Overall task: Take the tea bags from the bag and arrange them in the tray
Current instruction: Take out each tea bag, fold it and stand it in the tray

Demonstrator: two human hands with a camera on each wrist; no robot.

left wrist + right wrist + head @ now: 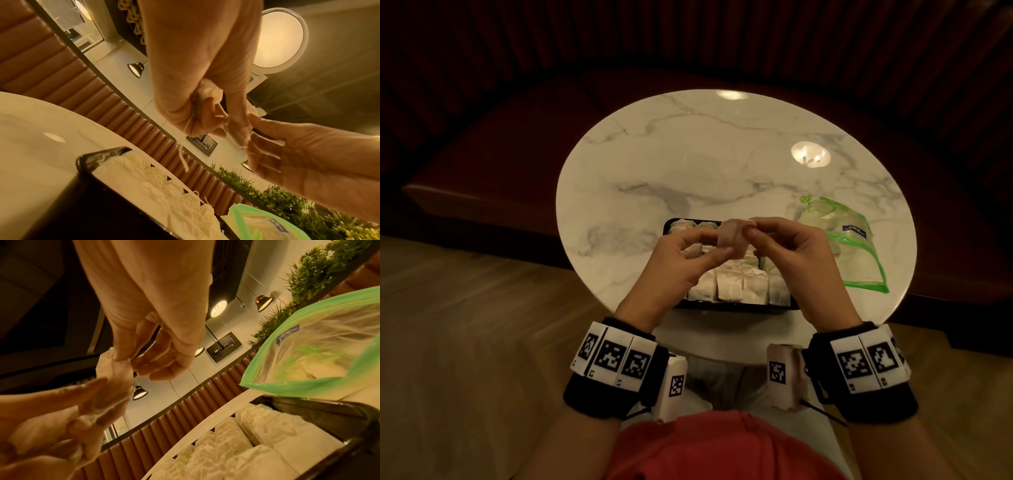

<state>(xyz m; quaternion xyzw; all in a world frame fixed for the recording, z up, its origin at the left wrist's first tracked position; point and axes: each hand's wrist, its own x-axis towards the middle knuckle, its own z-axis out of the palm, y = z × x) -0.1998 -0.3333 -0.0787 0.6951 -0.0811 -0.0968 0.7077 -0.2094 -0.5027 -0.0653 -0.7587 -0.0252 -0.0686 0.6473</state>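
Both hands up over the tray [671, 224] – left hand [681, 263] & right hand [791, 250] each pinch one tea bag [732, 236], plastic bag [842, 240] lies to the right

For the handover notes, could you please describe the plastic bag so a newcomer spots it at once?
On the round marble table, look right of the black tray of white tea bags. The plastic bag lies there, crumpled, clear and green-edged with a small blue label.

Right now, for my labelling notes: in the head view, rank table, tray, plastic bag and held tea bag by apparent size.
1. table
2. tray, partly hidden by hands
3. plastic bag, close to tray, so unsure
4. held tea bag
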